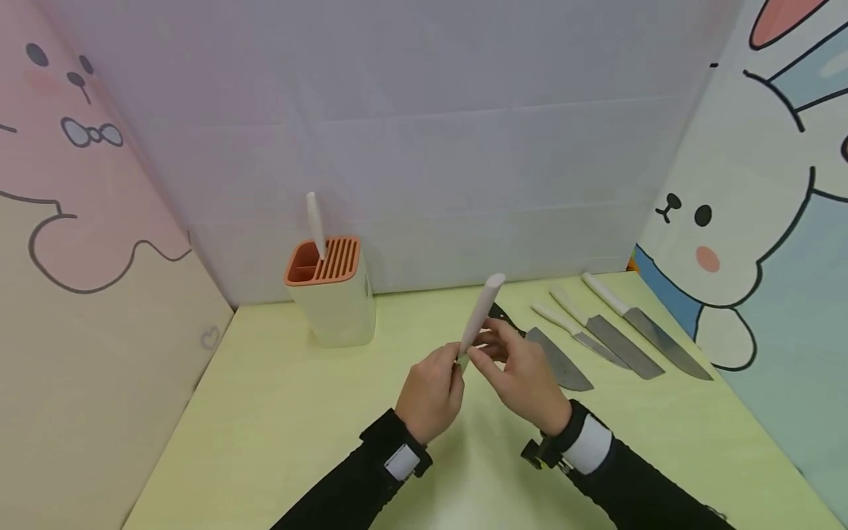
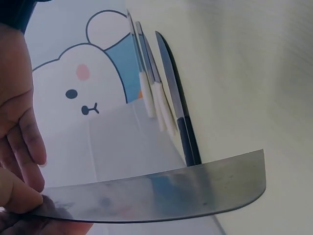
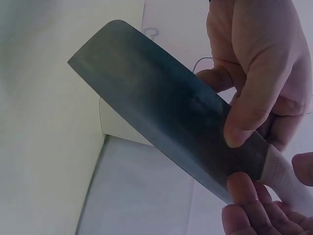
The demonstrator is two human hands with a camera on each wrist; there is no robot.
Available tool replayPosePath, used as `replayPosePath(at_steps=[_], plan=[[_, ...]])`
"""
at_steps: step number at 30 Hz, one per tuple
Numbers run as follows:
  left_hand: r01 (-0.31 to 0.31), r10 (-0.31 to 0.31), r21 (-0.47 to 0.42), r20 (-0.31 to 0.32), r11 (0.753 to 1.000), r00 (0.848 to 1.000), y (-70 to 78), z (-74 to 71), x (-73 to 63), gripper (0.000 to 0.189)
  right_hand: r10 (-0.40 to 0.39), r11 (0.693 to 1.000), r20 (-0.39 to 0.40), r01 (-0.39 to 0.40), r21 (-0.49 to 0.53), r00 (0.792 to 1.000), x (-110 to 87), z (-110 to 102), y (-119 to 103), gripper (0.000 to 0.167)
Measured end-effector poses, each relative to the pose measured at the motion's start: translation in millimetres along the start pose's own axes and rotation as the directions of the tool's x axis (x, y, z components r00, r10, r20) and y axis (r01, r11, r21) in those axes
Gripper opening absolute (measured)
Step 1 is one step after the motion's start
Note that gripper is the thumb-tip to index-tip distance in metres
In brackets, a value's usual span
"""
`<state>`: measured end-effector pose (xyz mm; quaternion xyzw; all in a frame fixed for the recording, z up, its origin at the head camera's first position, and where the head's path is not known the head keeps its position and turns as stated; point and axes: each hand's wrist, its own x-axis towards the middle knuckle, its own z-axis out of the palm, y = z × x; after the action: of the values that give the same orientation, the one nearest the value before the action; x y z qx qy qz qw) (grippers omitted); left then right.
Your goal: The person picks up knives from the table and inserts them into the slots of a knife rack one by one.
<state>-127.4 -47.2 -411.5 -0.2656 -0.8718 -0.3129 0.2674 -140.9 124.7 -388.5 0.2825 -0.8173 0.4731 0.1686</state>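
In the head view, a white-handled cleaver (image 1: 481, 308) is held over the table with its handle up. My left hand (image 1: 430, 390) pinches it at the base of the blade, thumb flat on one face in the right wrist view. The broad grey blade (image 3: 156, 98) shows fully there, with a rounded corner at its end. Around the lower handle, my right hand (image 1: 525, 372) has its thumb and fingers loosely spread, fingertips right by the blade's base. In the left wrist view, its fingers (image 2: 30, 142) look relaxed and nearly straight.
A cream knife block (image 1: 334, 313) with an orange slotted top stands at the back left, a white handle (image 1: 316, 224) sticking out. Right of my hands lie a black-handled knife (image 1: 559, 361) and three white-handled knives (image 1: 626, 346). Printed panels border the table.
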Motion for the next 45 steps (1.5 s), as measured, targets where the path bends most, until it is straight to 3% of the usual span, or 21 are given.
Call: replayPosePath(at_steps=[9, 14, 16, 19, 23, 32, 37, 45], plan=[[0.067, -0.068, -0.045, -0.017, 0.997, 0.998, -14.5, -21.5, 15.5, 0.022, 0.020, 1.000, 0.036, -0.019, -0.017, 0.999, -1.0, -6, 6, 0.047], [0.068, -0.070, -0.050, -0.041, 0.996, 0.997, -24.7, -38.4, 24.9, 0.018, 0.088, 0.983, 0.130, -0.065, -0.173, 0.988, -11.7, -6, 22, 0.040], [0.075, -0.077, -0.044, -0.046, 0.996, 0.996, -28.7, -46.5, 28.7, 0.016, 0.121, 0.963, 0.207, -0.064, -0.261, 0.971, -19.5, -3, 31, 0.037], [0.087, -0.088, -0.022, -0.045, 0.996, 0.995, -34.9, -60.1, 33.7, 0.013, 0.178, 0.926, 0.332, -0.043, -0.376, 0.926, -32.0, 3, 47, 0.033], [0.116, -0.116, 0.007, -0.047, 0.993, 0.992, -42.7, -78.6, 41.7, 0.008, 0.215, 0.889, 0.441, 0.013, -0.458, 0.872, -43.2, 7, 64, 0.031], [0.091, -0.079, 0.075, -0.154, 0.993, 0.985, -64.1, -115.8, 60.9, 0.008, 0.207, 0.869, 0.519, 0.088, -0.487, 0.829, -54.5, 11, 81, 0.031], [0.123, -0.105, 0.082, -0.195, 0.989, 0.975, -75.8, -129.2, 66.4, 0.010, 0.234, 0.861, 0.541, 0.086, -0.501, 0.808, -57.0, 13, 82, 0.037], [0.195, -0.172, 0.061, -0.270, 0.979, 0.947, -90.1, -145.1, 77.7, 0.013, 0.324, 0.852, 0.584, 0.038, -0.522, 0.744, -60.6, 16, 82, 0.074]])
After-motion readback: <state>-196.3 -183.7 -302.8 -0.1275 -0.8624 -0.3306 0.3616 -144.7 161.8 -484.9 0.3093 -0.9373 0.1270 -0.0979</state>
